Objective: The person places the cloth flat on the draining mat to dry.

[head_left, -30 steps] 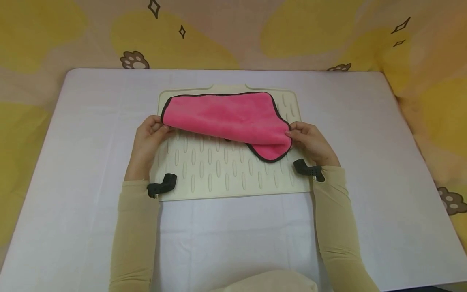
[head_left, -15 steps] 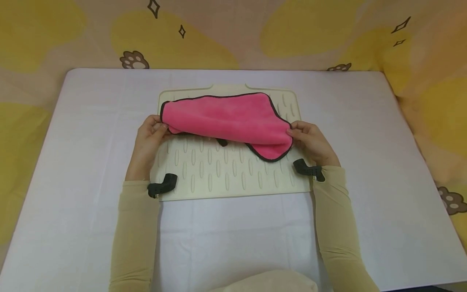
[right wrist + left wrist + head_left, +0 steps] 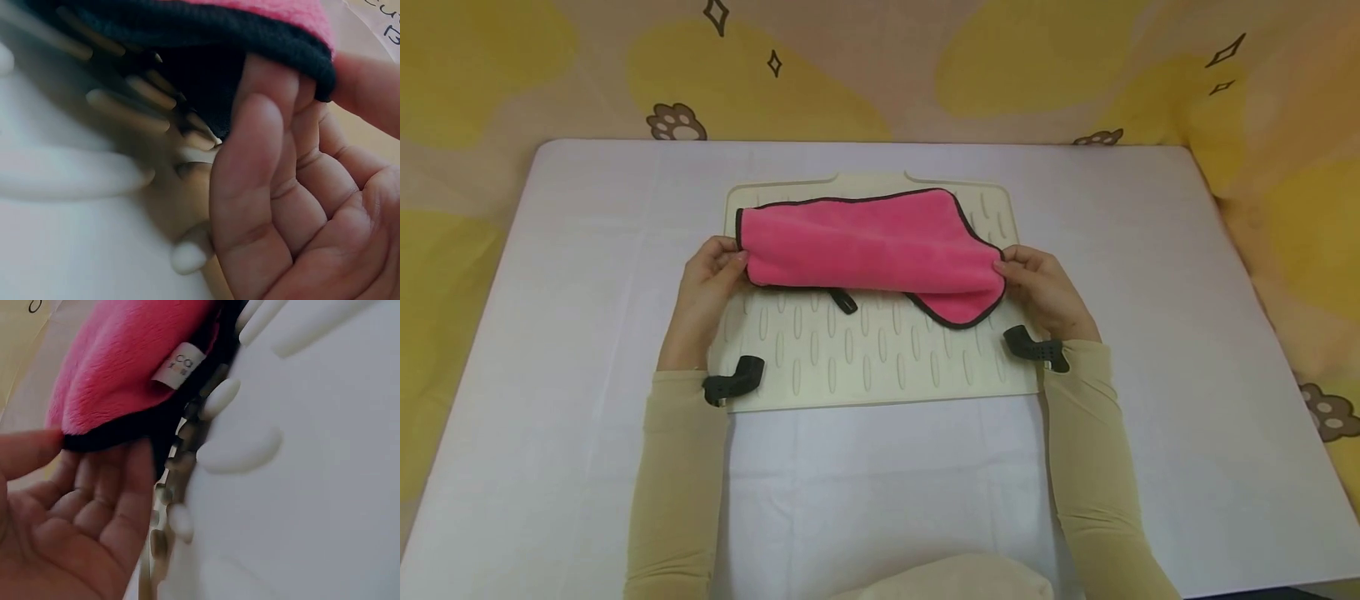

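Note:
Stretched between both hands is a pink plush towel (image 3: 865, 242) with a black edge, held over a cream ribbed mat (image 3: 880, 375). My left hand (image 3: 706, 279) pinches its left end between thumb and fingers. At the right end, my right hand (image 3: 1045, 287) pinches the towel the same way. A rounded flap (image 3: 958, 310) of the towel hangs down near the right hand, and a black loop (image 3: 843, 301) sticks out below the lower edge. In the left wrist view a white label (image 3: 179, 365) shows on the towel. The towel's underside is mostly hidden in the head view.
The mat lies on a white-covered table (image 3: 1150, 333). A yellow patterned curtain (image 3: 850, 67) stands behind the table and along its sides. Black wrist cameras (image 3: 735, 381) sit on both forearms, over the mat's side edges.
The towel's left end has turned so its lower left corner hangs lower, and the black loop has come further into view. The right hand has shifted slightly to the right.

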The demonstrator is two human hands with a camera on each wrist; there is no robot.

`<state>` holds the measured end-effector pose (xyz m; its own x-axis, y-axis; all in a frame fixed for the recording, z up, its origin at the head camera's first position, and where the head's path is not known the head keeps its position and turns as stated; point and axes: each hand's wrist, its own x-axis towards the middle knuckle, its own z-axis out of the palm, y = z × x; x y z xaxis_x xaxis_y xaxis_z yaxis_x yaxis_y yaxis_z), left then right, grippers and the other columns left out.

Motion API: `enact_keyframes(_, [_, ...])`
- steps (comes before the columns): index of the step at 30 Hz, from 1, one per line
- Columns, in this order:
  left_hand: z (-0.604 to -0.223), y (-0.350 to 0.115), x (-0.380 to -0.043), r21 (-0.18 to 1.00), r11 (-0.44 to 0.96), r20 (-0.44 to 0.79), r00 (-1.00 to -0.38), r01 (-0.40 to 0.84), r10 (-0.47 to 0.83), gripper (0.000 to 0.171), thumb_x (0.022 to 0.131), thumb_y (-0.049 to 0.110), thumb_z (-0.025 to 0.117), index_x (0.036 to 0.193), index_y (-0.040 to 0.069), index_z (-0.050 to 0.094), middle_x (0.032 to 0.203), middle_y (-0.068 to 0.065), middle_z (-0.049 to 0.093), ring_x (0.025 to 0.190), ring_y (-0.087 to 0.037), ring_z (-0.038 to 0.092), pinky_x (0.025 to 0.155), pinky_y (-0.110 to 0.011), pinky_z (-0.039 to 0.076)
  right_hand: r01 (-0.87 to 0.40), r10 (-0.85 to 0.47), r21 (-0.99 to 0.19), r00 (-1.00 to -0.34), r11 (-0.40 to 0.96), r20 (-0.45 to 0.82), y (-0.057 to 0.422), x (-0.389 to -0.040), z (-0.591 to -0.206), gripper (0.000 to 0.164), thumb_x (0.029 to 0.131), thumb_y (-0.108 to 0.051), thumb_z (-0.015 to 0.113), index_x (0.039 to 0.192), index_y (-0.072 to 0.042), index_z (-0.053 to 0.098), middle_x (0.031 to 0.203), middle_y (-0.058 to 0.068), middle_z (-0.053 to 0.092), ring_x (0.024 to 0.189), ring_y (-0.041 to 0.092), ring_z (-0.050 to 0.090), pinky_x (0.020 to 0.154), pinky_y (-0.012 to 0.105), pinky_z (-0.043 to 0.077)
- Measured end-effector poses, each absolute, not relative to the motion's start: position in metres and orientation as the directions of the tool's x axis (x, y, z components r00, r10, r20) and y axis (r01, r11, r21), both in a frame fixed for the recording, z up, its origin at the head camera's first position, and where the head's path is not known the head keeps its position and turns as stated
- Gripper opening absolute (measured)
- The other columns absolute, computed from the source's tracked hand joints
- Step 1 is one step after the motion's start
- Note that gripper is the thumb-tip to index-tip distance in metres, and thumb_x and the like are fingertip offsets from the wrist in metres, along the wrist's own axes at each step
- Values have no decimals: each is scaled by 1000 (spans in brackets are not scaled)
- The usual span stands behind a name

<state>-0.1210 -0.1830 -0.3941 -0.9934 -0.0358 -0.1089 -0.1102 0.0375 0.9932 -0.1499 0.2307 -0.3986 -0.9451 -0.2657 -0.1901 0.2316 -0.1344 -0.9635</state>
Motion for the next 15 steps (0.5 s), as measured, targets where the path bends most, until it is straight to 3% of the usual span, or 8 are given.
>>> enact_keyframes(4, [-392, -189, -119, 925, 327, -228, -971, -196, 65, 37, 94, 26, 60, 121, 2, 51, 107, -5, 61, 94, -9, 55, 84, -23, 42, 235, -270, -964, -943, -127, -194, 231, -150, -399, 7, 92, -3, 58, 86, -2, 60, 70, -1, 60, 62, 8, 54, 58, 21, 45])
enact_keyframes(8, [-390, -192, -119, 847, 504, -286, -945, -170, 160, 61, 83, 26, 74, 131, 2, 47, 113, -15, 59, 97, -18, 51, 86, -28, 39, 238, -286, -963, -938, -127, -194, 231, -151, -399, 8, 93, -3, 57, 86, -4, 60, 71, -1, 61, 64, 8, 55, 60, 20, 46])
enact_keyframes(10, [-389, -192, -119, 835, 530, -282, -944, -151, 174, 59, 80, 23, 77, 128, 0, 50, 107, -17, 59, 92, -22, 50, 82, -30, 39, 238, -291, -963, -937, -126, -194, 231, -151, -399, 9, 93, -2, 56, 86, -4, 61, 71, -1, 61, 64, 7, 54, 60, 20, 46])
enact_keyframes(15, [-391, -191, -120, 825, 551, -241, -961, -130, 134, 41, 88, 28, 68, 114, -2, 59, 97, -12, 61, 90, -19, 48, 80, -28, 38, 243, -296, -962, -935, -122, -198, 231, -151, -399, 12, 94, -1, 54, 85, -5, 61, 71, -2, 60, 65, 8, 54, 60, 20, 46])
